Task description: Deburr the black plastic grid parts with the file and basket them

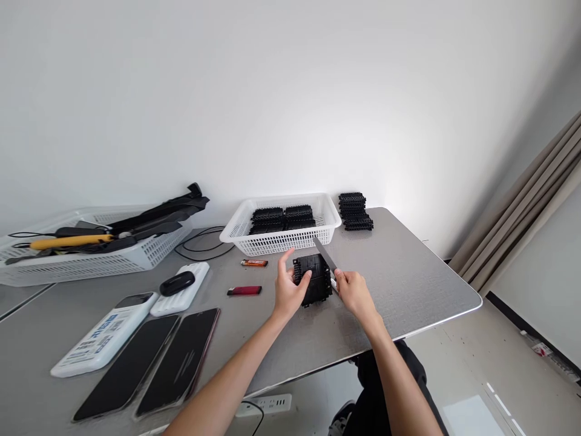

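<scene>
My left hand (pixel 289 286) grips a square black plastic part (pixel 313 274) by its left side, thumb on the face. Small teeth run along the part's edges, and it is held tilted above the table. In my right hand (pixel 354 290) is a flat metal file or blade (pixel 325 254), its long grey strip pointing up and left along the part's upper right edge. A bit of white shows at the right hand's fingers, perhaps its handle. Whether the strip touches the part I cannot tell.
Behind my hands stands a white basket (pixel 290 245) with similar black parts (pixel 267 221). More are stacked (pixel 354 209) to its right. Two lighters (pixel 245 290), phones (pixel 181 357), power banks (pixel 104 336) and a tool basket (pixel 149 254) occupy the left. The table edge (pixel 436 324) is near.
</scene>
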`<state>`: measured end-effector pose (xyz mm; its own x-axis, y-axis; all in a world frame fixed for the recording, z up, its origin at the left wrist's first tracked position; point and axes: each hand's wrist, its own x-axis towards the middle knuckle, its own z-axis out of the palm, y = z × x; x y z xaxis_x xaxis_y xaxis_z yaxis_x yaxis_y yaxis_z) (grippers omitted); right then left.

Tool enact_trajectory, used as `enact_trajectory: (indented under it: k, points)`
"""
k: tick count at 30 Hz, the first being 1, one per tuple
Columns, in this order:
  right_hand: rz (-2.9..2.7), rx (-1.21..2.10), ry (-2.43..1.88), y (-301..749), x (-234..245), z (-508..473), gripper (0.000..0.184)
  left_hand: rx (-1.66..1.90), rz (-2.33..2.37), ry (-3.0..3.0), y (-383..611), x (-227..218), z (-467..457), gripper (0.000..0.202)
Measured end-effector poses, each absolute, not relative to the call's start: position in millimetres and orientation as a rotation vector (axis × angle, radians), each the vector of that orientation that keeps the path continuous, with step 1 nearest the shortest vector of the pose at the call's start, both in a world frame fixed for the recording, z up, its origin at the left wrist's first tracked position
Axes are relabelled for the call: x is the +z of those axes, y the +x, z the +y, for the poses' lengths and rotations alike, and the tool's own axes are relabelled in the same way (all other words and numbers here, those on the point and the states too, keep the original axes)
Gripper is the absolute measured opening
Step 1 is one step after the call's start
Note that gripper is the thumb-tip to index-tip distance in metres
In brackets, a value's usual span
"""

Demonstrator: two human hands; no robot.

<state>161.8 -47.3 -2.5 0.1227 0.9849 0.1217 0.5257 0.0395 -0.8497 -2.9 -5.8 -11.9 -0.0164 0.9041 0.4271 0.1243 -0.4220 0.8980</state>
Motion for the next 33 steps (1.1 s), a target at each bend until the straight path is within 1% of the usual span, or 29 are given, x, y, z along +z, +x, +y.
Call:
enact_trajectory:
  k: [3,8,12,15,18,23,26,28,31,33]
  points:
    - [-1.473,0.648,-1.653,165,-3,-46,0.051,1.533,1.118,1.618,-3,-13,-4,0.070]
    - [-1.517,0.742,-1.601,167,-2,-46,0.051,1.499,1.100,1.647,-4,-12,-5,0.068]
    - [-1.394,0.663,-1.630,170,-1,-45,0.052,1.577,1.163,1.797,-6,-10,-4,0.048]
    - [-1.343,0.782,-1.545,172,0,-46,0.051,1.630,1.186,1.809,-6,-9,-2,0.037]
    - [-1.339,0.917,-1.478,172,-1,-47,0.045,1.679,1.192,1.715,-7,-11,2,0.032]
    - [-1.346,1.071,-1.400,168,-7,-46,0.036,1.767,1.239,1.492,-11,-20,13,0.031]
    - [-1.301,1.176,-1.323,165,-11,-42,0.033,1.766,1.213,1.389,-11,-23,16,0.033]
    - [-1.237,1.179,-1.293,165,-12,-40,0.035,1.744,1.188,1.346,-10,-22,16,0.033]
    - [-1.119,1.100,-1.296,168,-12,-37,0.041,1.647,1.151,1.280,-7,-17,11,0.035]
    - [-1.053,1.056,-1.299,171,-11,-36,0.045,1.530,1.111,1.216,-5,-11,6,0.043]
